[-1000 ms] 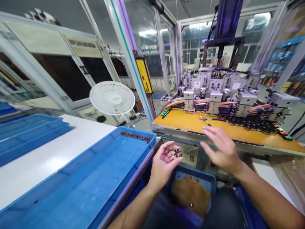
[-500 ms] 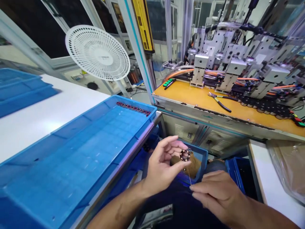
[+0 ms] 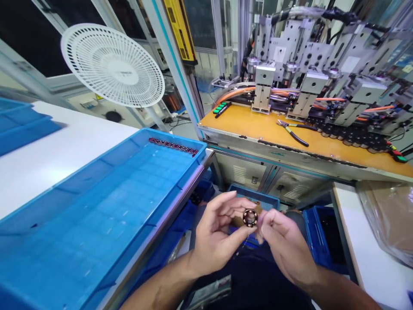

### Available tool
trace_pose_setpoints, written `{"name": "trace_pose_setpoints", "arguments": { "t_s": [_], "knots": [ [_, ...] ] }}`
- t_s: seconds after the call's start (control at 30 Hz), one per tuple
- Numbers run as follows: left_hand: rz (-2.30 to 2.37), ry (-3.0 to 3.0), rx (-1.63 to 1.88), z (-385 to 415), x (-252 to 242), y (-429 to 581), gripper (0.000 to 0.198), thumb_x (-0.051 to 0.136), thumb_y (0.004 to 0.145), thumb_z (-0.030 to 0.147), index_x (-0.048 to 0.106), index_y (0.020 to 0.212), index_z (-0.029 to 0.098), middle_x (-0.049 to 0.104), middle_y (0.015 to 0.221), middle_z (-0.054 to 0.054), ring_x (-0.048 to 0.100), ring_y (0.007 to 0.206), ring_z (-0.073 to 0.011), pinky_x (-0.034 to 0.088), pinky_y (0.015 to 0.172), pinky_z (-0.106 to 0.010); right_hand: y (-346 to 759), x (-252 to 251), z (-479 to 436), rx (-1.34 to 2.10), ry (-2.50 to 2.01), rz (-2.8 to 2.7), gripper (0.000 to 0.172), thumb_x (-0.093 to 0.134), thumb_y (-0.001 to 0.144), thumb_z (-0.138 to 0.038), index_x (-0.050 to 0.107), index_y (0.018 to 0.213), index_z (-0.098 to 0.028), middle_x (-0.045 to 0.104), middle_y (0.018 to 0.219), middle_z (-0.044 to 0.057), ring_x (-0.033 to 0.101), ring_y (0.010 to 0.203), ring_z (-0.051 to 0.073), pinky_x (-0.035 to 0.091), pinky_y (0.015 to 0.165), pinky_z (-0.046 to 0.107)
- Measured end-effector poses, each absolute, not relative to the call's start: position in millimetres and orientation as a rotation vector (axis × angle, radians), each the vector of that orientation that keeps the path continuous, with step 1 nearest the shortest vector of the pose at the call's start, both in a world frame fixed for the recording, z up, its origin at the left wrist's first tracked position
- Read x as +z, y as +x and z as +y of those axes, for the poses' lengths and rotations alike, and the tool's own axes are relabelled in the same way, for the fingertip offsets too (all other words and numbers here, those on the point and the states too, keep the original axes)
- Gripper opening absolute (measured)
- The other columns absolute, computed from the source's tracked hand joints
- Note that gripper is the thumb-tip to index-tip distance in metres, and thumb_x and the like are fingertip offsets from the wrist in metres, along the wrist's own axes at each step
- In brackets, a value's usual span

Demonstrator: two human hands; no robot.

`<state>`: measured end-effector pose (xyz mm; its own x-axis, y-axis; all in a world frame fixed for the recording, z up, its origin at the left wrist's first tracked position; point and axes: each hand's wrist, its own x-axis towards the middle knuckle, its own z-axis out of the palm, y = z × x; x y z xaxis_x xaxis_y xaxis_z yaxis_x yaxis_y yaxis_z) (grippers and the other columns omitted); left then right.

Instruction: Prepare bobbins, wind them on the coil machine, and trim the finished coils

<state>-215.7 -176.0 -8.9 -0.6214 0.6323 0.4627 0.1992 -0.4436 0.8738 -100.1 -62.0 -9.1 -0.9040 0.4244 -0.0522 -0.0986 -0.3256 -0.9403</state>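
Observation:
Between the thumb and fingers of my left hand point(image 3: 214, 237) is a small motor stator point(image 3: 245, 218), a dark ring with copper windings around its open centre. It is turned to face me, above my lap. My right hand point(image 3: 285, 243) is closed in a pinch against the stator's right edge. Whatever thin piece those fingertips hold is hidden. To the left, a long blue tray point(image 3: 106, 202) has a row of small dark and reddish parts point(image 3: 172, 146) along its far end.
Below my hands stands a blue bin point(image 3: 274, 202). Ahead, pliers point(image 3: 293, 133) and a black marker point(image 3: 222, 110) lie on an orange bench in front of a metal machine point(image 3: 314, 82). A white fan point(image 3: 112, 64) stands beyond the tray. Plastic-wrapped cardboard point(image 3: 387, 219) sits at right.
My right hand has moved up and left, from pulling a thin wire below the stator to pinching at its right edge. My left hand still holds the stator. The view has shifted slightly.

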Motion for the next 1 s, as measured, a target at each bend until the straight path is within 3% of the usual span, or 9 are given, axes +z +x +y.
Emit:
{"name": "trace_pose_setpoints", "arguments": {
  "t_s": [0.13, 0.27, 0.5, 0.63, 0.73, 1.0],
  "knots": [
    [1.427, 1.281, 2.080, -177, -9, -216, 0.075, 0.068, 0.077, -0.005, 0.045, 0.137, 0.035, 0.072, 0.112, -0.005, 0.071, 0.091, -0.0148, 0.061, 0.081, -0.026, -97, -3, -57, 2.230, -0.358, -1.634, 0.020, 0.068, 0.086, -0.038, 0.058, 0.090, -0.021, 0.051, 0.084, -0.001, 0.048, 0.077, 0.013, 0.041, 0.071, 0.026],
    [1.318, 1.242, 2.040, -176, -8, -215, 0.075, 0.066, 0.079, -0.006, 0.046, 0.138, 0.036, 0.072, 0.114, -0.004, 0.071, 0.098, -0.0151, 0.059, 0.087, -0.027, -97, -1, -56, 2.192, -0.392, -1.630, 0.019, 0.064, 0.089, -0.034, 0.055, 0.080, -0.020, 0.050, 0.080, -0.001, 0.047, 0.076, 0.012, 0.040, 0.070, 0.025],
    [1.085, 0.910, 1.895, -177, 0, -222, 0.030, 0.070, 0.082, 0.009, 0.073, 0.107, 0.026, 0.070, 0.118, -0.010, 0.072, 0.094, -0.0180, 0.059, 0.086, -0.030, -85, 1, -50, 2.116, -0.379, -1.749, 0.023, 0.060, 0.091, -0.040, 0.055, 0.082, -0.020, 0.052, 0.079, 0.000, 0.049, 0.075, 0.014, 0.041, 0.070, 0.027],
    [1.101, 0.900, 1.828, -174, 1, -221, 0.035, 0.080, 0.073, 0.016, 0.076, 0.106, 0.027, 0.062, 0.115, -0.009, 0.067, 0.083, -0.0142, 0.059, 0.074, -0.026, -89, 23, -40, 1.975, -0.426, -2.055, 0.029, 0.062, 0.088, -0.043, 0.053, 0.076, -0.018, 0.053, 0.074, -0.001, 0.048, 0.068, 0.012, 0.040, 0.063, 0.026],
    [1.135, 0.876, 1.795, -172, 1, -218, 0.030, 0.079, 0.074, 0.014, 0.077, 0.101, 0.026, 0.060, 0.104, -0.007, 0.062, 0.074, -0.0108, 0.057, 0.067, -0.024, -91, 29, -37, 1.918, -0.459, -2.161, 0.030, 0.058, 0.091, -0.040, 0.052, 0.071, -0.018, 0.052, 0.070, -0.001, 0.046, 0.067, 0.011, 0.038, 0.063, 0.025],
    [1.041, 0.795, 1.795, -175, 0, -219, 0.030, 0.078, 0.073, 0.011, 0.076, 0.100, 0.025, 0.065, 0.102, -0.006, 0.065, 0.076, -0.0107, 0.055, 0.072, -0.022, -82, 32, -15, 2.224, -0.485, -2.213, 0.033, 0.064, 0.086, -0.045, 0.056, 0.072, -0.017, 0.050, 0.066, -0.003, 0.043, 0.062, 0.010, 0.034, 0.059, 0.024]
  ]
}}
